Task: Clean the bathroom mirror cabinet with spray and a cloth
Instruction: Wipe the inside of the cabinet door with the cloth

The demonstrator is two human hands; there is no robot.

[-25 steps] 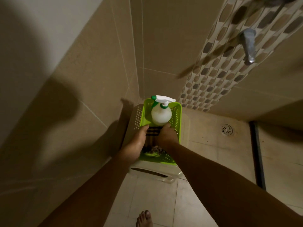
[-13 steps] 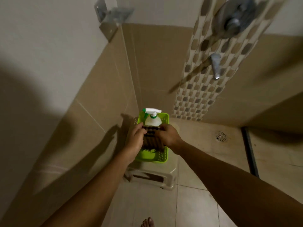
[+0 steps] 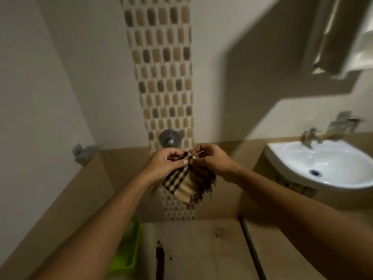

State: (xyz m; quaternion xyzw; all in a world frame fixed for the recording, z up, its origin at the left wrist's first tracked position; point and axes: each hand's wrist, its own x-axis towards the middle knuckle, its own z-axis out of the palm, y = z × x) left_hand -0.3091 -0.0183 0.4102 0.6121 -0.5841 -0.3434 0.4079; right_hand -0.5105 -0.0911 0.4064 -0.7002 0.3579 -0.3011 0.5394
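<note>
Now left hand (image 3: 165,164) and right hand (image 3: 212,160) both pinch top of checked cloth (image 3: 185,184), fringe hanging

Open air lies before the plain wall (image 3: 60,77), upper left. Obstacles: shower knob (image 3: 170,138) on the mosaic strip (image 3: 161,67); bracket (image 3: 82,152) at the left corner; sink (image 3: 302,178) and tap (image 3: 314,136), right; cabinet (image 3: 339,37) overhanging them; green basket (image 3: 129,249), lower left.

Cloth (image 3: 186,183) beige with dark brown-black plaid checks and dark fringe, basket (image 3: 129,249) bright lime green, sink (image 3: 327,164) glossy white, upper wall (image 3: 60,77) off-white, lower tiles (image 3: 84,195) tan, mosaic strip (image 3: 163,77) cream with beige and grey-brown pebble shapes
</note>
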